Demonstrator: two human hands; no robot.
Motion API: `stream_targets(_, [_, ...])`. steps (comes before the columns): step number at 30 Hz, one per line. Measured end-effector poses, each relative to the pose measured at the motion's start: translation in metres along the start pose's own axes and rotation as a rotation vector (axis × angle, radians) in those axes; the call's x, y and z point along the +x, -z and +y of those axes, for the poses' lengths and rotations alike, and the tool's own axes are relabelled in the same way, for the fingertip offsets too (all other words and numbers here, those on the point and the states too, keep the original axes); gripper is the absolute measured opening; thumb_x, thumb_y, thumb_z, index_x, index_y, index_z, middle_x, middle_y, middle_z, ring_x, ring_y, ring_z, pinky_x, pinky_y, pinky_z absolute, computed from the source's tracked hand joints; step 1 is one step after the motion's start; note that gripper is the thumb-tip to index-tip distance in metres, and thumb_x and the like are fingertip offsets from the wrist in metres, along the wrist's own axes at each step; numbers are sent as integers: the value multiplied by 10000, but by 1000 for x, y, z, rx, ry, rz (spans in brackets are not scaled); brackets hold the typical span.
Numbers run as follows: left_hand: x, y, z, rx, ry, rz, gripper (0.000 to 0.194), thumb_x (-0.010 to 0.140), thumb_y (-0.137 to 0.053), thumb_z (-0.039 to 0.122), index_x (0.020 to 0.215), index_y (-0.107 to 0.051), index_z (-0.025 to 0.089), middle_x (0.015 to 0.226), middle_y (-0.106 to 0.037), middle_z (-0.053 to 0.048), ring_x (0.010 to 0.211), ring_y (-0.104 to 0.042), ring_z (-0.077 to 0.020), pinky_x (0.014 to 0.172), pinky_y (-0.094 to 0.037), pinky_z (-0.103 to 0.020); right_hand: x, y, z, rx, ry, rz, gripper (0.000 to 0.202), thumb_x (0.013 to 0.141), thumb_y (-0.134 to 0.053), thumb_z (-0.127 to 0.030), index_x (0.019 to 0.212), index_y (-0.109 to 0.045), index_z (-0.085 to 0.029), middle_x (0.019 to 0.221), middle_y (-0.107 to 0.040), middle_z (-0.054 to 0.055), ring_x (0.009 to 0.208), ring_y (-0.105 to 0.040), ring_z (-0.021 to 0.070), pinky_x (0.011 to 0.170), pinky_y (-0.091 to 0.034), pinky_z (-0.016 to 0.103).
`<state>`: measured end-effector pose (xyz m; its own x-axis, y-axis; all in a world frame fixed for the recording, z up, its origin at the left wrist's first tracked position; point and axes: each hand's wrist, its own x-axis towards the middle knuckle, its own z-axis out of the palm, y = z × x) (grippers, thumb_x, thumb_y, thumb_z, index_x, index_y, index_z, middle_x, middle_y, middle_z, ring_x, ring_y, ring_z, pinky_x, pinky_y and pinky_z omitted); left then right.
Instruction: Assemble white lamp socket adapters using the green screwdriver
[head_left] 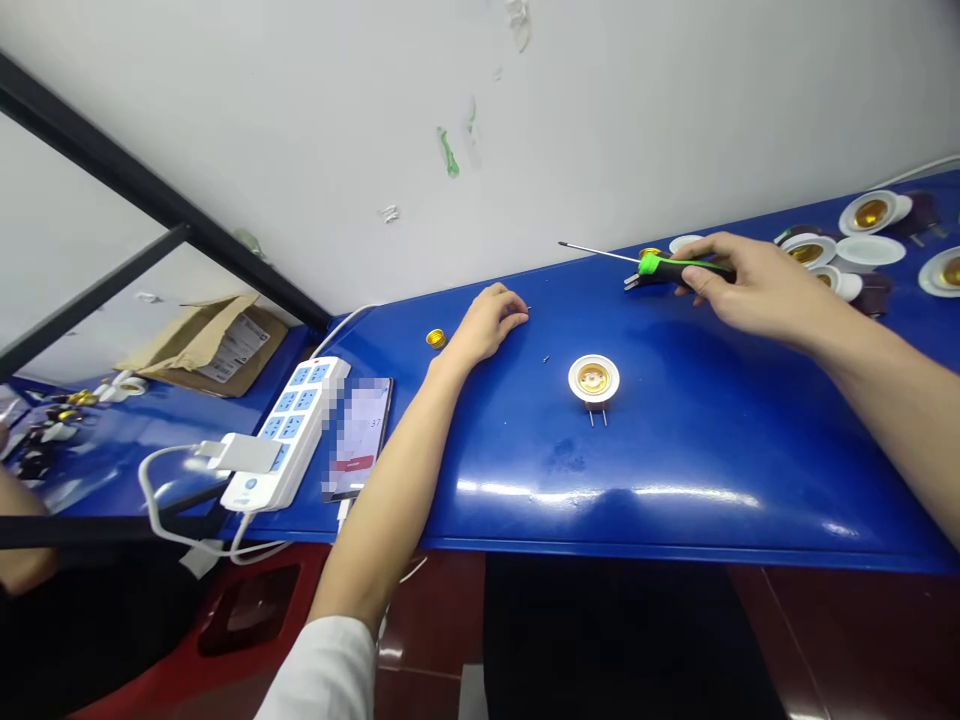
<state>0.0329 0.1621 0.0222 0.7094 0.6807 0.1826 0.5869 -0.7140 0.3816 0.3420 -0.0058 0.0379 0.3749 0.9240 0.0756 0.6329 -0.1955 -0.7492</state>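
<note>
One white-rimmed lamp socket (594, 385) is set on the blue table (525, 440), its pins turned toward the near edge. Its gold lining is already seated, but whether it is secured cannot be told. One tiny screw (546, 358) is seen loose just left of the socket, so its fastening is judged unfinished; a separate gold cup (436, 339) is placed farther left. Similar sockets (870, 213) are gathered well to its right. Beyond the socket, leftward, the left hand (486, 322) is lowered, fingers curled, thumb and forefinger brought near a tiny sliver (529, 308); any pinch cannot be confirmed. Beyond it, rightward, a screwdriver (649, 264) is gripped by the right hand (731, 280), its shaft pointed leftward.
</note>
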Motion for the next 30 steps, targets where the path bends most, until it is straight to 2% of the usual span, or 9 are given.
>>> stream_targets(7, [0,-7,1,-6,-8,13,96,1013,-635,155,977,-706,208,1082,-703,-90,1110,-646,-261,1040,-537,-410,-5,2,-8,-12,2,-20,392,936,-578,-335,1287,-714,-227,1068,-769,124,947,-709,266,1000,-567,497])
stream_targets(13, [0,-11,-1,-54,-1,45,109,1000,-607,137,939,-663,208,1093,-718,-92,1103,-634,-252,1037,-522,-401,-7,3,-10,-60,83,-28,392,914,-569,-340,1245,-732,-209,1036,-767,116,904,-686,243,968,-556,454])
stream_targets(21, [0,-8,3,-334,110,89,83,997,-623,200,927,-668,202,944,-791,-33,915,-706,-185,933,-547,-339,-1,0,-1,-92,138,-90,433,920,-555,-391,1278,-731,-224,1000,-753,87,861,-696,239,962,-573,439])
stream_targets(24, [0,-7,3,-415,124,108,34,957,-675,216,951,-703,198,969,-807,-36,912,-724,-181,940,-566,-342,1,0,5,-113,191,-96,446,914,-565,-422,1275,-742,-231,983,-746,87,853,-693,247,924,-583,438])
stream_targets(30, [1,-10,-4,-587,138,119,186,900,-773,302,1052,-750,197,1042,-807,-50,959,-718,-184,965,-579,-350,3,-4,11,-131,280,-153,413,931,-573,-438,1248,-747,-238,1091,-763,102,1007,-728,286,1020,-584,487])
